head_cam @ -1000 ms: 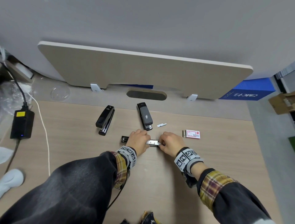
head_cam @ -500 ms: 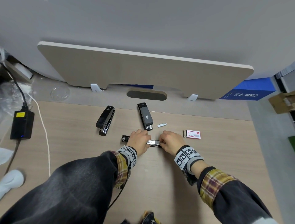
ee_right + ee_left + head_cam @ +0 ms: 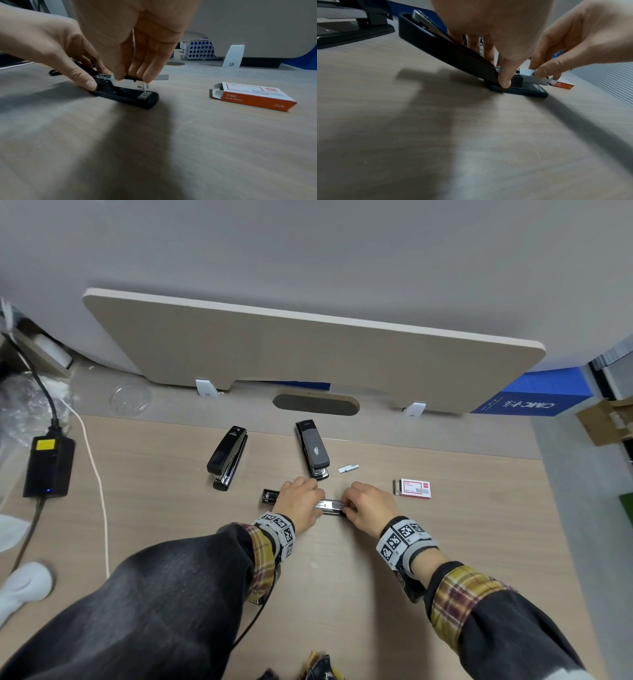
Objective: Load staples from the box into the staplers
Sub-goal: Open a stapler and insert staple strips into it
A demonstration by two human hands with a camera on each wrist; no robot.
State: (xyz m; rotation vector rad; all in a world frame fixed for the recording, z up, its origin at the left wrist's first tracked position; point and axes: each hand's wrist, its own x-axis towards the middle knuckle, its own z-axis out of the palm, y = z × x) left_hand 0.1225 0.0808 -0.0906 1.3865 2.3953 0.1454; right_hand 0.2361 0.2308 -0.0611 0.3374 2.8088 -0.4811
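A black stapler [image 3: 329, 504] lies open on the desk, its lid [image 3: 436, 44] swung back to the left and its base [image 3: 128, 96] flat on the desk. My left hand [image 3: 308, 501] grips it at the hinge, thumb [image 3: 505, 81] pressed on the near side. My right hand [image 3: 349, 506] pinches a short silver staple strip [image 3: 526, 71] over the metal magazine. The red and white staple box [image 3: 415, 488] lies open-ended to the right. Two shut black staplers [image 3: 227, 457] [image 3: 313, 448] lie farther back. A loose staple strip [image 3: 348, 468] lies beside the right one.
A power adapter [image 3: 49, 467] with cables sits at the desk's left edge. A tan divider panel [image 3: 308, 354] stands along the back, with a cable slot [image 3: 315, 404] in front of it. Bare desk stretches in front of my hands.
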